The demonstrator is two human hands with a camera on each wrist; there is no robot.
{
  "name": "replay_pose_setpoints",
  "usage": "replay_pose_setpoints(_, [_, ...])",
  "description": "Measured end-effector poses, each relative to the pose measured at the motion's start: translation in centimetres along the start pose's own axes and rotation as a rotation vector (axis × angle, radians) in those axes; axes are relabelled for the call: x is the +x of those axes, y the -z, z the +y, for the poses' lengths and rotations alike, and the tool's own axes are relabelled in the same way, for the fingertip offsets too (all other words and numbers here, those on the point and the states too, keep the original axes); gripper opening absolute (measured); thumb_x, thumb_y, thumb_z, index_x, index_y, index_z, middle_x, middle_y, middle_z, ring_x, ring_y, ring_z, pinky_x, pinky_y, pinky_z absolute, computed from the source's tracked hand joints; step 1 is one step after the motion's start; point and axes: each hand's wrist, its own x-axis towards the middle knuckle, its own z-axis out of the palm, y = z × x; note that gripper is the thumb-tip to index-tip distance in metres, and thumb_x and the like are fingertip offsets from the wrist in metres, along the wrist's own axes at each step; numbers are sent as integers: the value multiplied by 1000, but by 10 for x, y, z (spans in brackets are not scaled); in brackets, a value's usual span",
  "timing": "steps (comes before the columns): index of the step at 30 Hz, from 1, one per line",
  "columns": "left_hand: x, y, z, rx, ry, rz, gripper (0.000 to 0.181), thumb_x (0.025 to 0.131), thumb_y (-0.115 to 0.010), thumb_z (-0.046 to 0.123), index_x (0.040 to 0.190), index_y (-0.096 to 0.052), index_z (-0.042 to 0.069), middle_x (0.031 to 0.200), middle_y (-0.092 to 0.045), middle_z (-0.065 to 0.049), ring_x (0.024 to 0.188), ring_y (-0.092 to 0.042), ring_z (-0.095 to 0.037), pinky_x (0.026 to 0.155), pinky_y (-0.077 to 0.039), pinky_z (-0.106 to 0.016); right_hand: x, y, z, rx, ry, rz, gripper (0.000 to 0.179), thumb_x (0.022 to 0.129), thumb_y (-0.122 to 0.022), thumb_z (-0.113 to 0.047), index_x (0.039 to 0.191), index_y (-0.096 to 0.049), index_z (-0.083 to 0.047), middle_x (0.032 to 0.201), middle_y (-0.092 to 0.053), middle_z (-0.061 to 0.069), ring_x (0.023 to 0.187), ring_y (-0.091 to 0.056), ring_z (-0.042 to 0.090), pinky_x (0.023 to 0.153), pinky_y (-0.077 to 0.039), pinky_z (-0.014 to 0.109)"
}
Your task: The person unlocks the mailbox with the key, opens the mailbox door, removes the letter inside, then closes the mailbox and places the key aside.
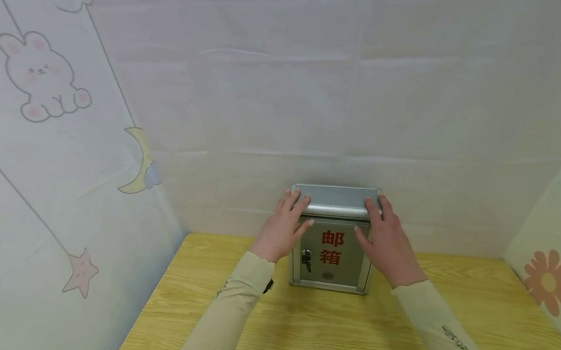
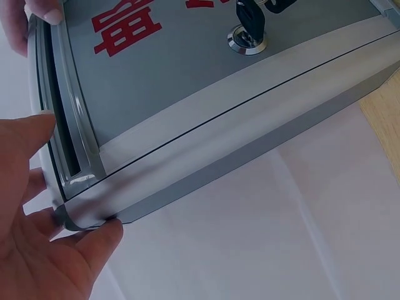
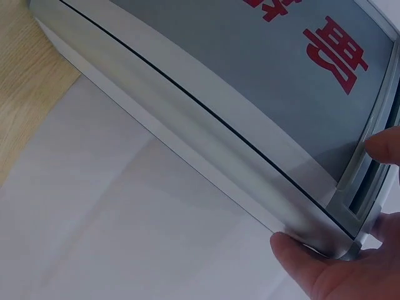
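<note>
A grey metal mailbox (image 1: pixel 342 271) with red characters on its door stands upright at the back of the wooden table (image 1: pixel 304 328). Its silver-edged lid (image 1: pixel 337 196) is down, and a key (image 1: pixel 307 262) sits in the lock at the door's left side. My left hand (image 1: pixel 281 230) grips the upper left corner, thumb at the front and fingers over the top and side. At the upper right corner my right hand (image 1: pixel 389 242) holds on in the same way. Both wrist views show a dark slot (image 2: pixel 59 106) under the lid, with each thumb beside it.
A pale creased wall covering (image 1: pixel 267 110) rises right behind the mailbox. Printed side walls flank the table, with a bunny (image 1: pixel 39 78) on the left and an orange flower (image 1: pixel 551 281) on the right. Bare wood lies in front of the mailbox.
</note>
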Motion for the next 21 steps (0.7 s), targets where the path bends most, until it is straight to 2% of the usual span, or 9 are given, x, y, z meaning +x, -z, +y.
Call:
replay_pose_setpoints(7, [1,-3,-1,16,-1,21,59,99,-52,37,149,-35,12,154,-25,-14,142,-17,-33,109,-31,-41,-2,-2,1,6,4,7,68,91,-64,-22,145,-30,2,148,-19,30,109,-46,55,73,-52,56])
replay_pose_setpoints(11, [1,-4,-1,14,-3,48,59,98,-54,37,148,-37,12,153,-27,-14,142,-19,-33,107,-35,-41,-2,-2,0,13,-9,7,67,90,-66,-21,144,-32,2,149,-20,28,111,-45,54,77,-51,57])
replay_pose_setpoints(16, [1,-7,-3,19,-36,104,58,94,-62,31,145,-41,14,149,-32,-15,139,-25,-36,101,-43,-40,-1,-1,-1,8,-13,8,69,88,-69,-20,143,-33,3,149,-25,26,114,-43,54,85,-47,60])
replay_pose_setpoints(21, [2,-6,-4,41,-66,160,57,90,-69,24,142,-47,16,145,-39,-15,135,-32,-36,91,-51,-36,2,1,-1,-13,-11,-6,72,86,-72,-21,143,-35,3,148,-28,25,112,-46,53,86,-47,59])
